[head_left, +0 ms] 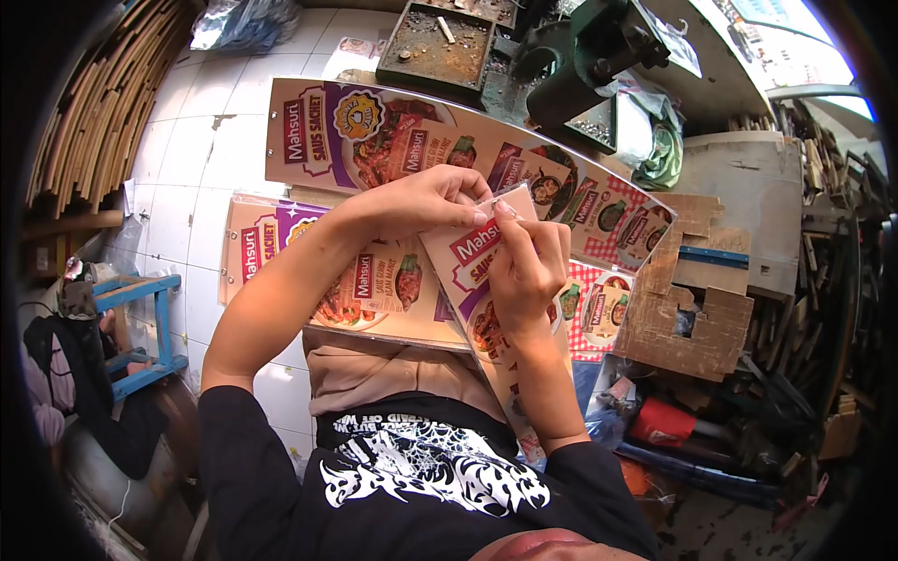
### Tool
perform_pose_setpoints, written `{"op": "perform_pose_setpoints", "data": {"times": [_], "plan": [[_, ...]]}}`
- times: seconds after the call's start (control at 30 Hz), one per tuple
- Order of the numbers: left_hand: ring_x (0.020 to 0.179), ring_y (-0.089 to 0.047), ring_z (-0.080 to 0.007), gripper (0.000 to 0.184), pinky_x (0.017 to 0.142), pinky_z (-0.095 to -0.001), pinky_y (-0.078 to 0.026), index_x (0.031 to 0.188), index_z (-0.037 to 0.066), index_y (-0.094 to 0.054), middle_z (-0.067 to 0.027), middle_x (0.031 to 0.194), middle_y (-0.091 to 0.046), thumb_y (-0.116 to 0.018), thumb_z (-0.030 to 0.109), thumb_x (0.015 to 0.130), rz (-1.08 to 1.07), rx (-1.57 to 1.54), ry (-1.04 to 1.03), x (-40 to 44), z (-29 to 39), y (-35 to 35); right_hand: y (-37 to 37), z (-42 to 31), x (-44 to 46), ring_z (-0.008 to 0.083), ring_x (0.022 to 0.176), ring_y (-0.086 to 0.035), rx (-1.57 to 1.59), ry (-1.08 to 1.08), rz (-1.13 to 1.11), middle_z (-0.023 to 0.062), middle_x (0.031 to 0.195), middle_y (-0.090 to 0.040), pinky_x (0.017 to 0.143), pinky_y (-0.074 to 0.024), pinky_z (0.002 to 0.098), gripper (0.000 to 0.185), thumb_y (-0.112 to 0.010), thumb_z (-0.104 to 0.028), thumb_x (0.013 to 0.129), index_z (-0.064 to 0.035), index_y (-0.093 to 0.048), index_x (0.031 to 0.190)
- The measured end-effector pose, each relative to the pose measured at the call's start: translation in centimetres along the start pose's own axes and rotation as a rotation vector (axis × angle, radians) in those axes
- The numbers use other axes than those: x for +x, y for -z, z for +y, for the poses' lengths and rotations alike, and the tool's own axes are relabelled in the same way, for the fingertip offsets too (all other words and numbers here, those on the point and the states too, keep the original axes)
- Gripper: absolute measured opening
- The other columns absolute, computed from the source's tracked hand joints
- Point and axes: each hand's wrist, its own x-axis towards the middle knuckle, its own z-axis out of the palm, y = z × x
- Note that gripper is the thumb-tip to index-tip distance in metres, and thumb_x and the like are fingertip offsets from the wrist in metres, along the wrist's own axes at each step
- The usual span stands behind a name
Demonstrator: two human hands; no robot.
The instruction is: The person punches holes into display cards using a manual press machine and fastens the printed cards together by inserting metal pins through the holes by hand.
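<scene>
A long printed sign strip (pixel 475 271) with the word "Mahsuri" stands across my lap, its narrow end raised toward the middle of the view. My left hand (pixel 440 198) is closed, thumb and fingers pinching at that end's edge. Close beside it, my right hand (pixel 531 266) is closed around the same end, with its fingertips at the top corner. Something small and shiny shows at the right fingertips, too small to name. Beneath my hands lie a similar sign strip (pixel 383 122) farther away and another sign strip (pixel 374 323) over my lap.
A green machine (pixel 580 84) stands at the back, beside a metal tray (pixel 435 51) of small bits. Cut cardboard (pixel 655 323) lies at right. Bundled wooden strips (pixel 112 103) lean at far left, above a blue frame (pixel 150 327). A red object (pixel 662 423) sits lower right.
</scene>
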Motion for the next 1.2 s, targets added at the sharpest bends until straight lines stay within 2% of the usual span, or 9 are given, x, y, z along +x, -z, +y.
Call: {"op": "perform_pose_setpoints", "data": {"times": [0.07, 0.13, 0.23, 0.43, 0.47, 0.53, 0.73, 0.93, 1.2], "plan": [[0.081, -0.069, -0.0096, 0.037, 0.067, -0.0214, -0.055, 0.116, -0.004, -0.054, -0.0083, 0.094, -0.071, -0.069, 0.023, 0.096, -0.004, -0.002, -0.002, 0.0, 0.0, 0.0, 0.1, 0.1, 0.0, 0.0226, 0.070, -0.053, 0.013, -0.009, -0.022, 0.0057, 0.076, -0.059, 0.062, -0.0460, 0.0337, 0.044, -0.066, 0.015, 0.071, -0.0077, -0.077, 0.107], [0.085, -0.067, -0.0092, 0.027, 0.073, -0.0229, -0.055, 0.112, -0.005, -0.056, -0.0086, 0.097, -0.071, -0.066, 0.013, 0.094, 0.031, 0.015, 0.024, -0.1, 0.3, -0.1, 0.1, 0.2, 0.0, 0.0228, 0.067, -0.052, 0.022, -0.025, -0.039, 0.0069, 0.075, -0.057, 0.061, -0.0450, 0.0337, 0.036, -0.068, 0.012, 0.075, -0.0066, -0.076, 0.105], [0.081, -0.069, -0.0094, 0.034, 0.066, -0.0214, -0.055, 0.112, -0.004, -0.053, -0.0093, 0.093, -0.072, -0.070, 0.020, 0.095, 0.016, 0.019, 0.000, 0.0, 0.0, 0.1, 0.0, 0.4, 0.0, 0.0264, 0.068, -0.053, 0.058, -0.070, -0.077, 0.0084, 0.072, -0.053, 0.060, -0.0442, 0.0377, 0.030, -0.067, 0.009, 0.077, -0.0029, -0.073, 0.103], [0.080, -0.069, -0.0097, 0.030, 0.066, -0.0210, -0.055, 0.111, -0.003, -0.053, -0.0096, 0.093, -0.072, -0.069, 0.016, 0.094, 0.030, 0.039, 0.018, -0.1, -0.1, 0.2, 0.1, 0.6, 0.5, 0.0273, 0.066, -0.053, 0.145, -0.137, -0.049, 0.0103, 0.071, -0.053, 0.059, -0.0432, 0.0391, 0.018, -0.068, 0.003, 0.085, -0.0005, -0.071, 0.102], [0.080, -0.069, -0.0097, 0.030, 0.066, -0.0210, -0.055, 0.111, -0.003, -0.053, -0.0096, 0.093, -0.072, -0.069, 0.016, 0.094, 0.029, 0.040, 0.019, -0.1, -0.1, 0.2, 0.1, 0.7, 0.5, 0.0273, 0.066, -0.053, 0.144, -0.138, -0.047, 0.0103, 0.071, -0.053, 0.059, -0.0432, 0.0391, 0.018, -0.068, 0.003, 0.085, -0.0005, -0.071, 0.102], [0.080, -0.069, -0.0099, 0.030, 0.066, -0.0210, -0.056, 0.111, -0.003, -0.053, -0.0097, 0.094, -0.072, -0.069, 0.016, 0.094, 0.027, 0.019, 0.030, -0.1, 0.0, 0.2, 0.2, 1.0, 0.3, 0.0276, 0.066, -0.054, 0.225, -0.272, -0.100, 0.0112, 0.073, -0.056, 0.061, -0.0439, 0.0383, 0.017, -0.068, 0.001, 0.087, 0.0005, -0.071, 0.104], [0.084, -0.070, -0.0111, 0.031, 0.071, -0.0222, -0.057, 0.113, -0.003, -0.052, -0.0099, 0.096, -0.073, -0.068, 0.015, 0.095, 0.028, -0.006, 0.023, 0.1, -0.4, 0.2, 0.4, 0.6, 0.6, 0.0268, 0.069, -0.058, 0.246, -0.322, -0.065, 0.0123, 0.079, -0.062, 0.065, -0.0467, 0.0369, 0.022, -0.068, -0.001, 0.089, -0.0011, -0.072, 0.111], [0.086, -0.070, -0.0114, 0.035, 0.073, -0.0232, -0.057, 0.119, -0.004, -0.052, -0.0109, 0.099, -0.072, -0.068, 0.016, 0.095, 0.018, 0.011, 0.028, 0.0, 0.0, 0.1, 0.1, 0.5, 0.2, 0.0280, 0.078, -0.064, 0.173, -0.297, -0.005, 0.0130, 0.085, -0.067, 0.069, -0.0514, 0.0366, 0.023, -0.071, -0.001, 0.088, -0.0028, -0.072, 0.111], [0.087, -0.070, -0.0114, 0.036, 0.074, -0.0232, -0.057, 0.121, -0.004, -0.052, -0.0104, 0.101, -0.072, -0.067, 0.015, 0.096, 0.009, -0.030, 0.028, 0.0, -0.2, 0.1, 0.0, 0.2, 0.1, 0.0277, 0.075, -0.064, 0.128, -0.216, 0.089, 0.0125, 0.086, -0.069, 0.066, -0.0516, 0.0360, 0.018, -0.074, 0.000, 0.085, -0.0025, -0.072, 0.102]]}}
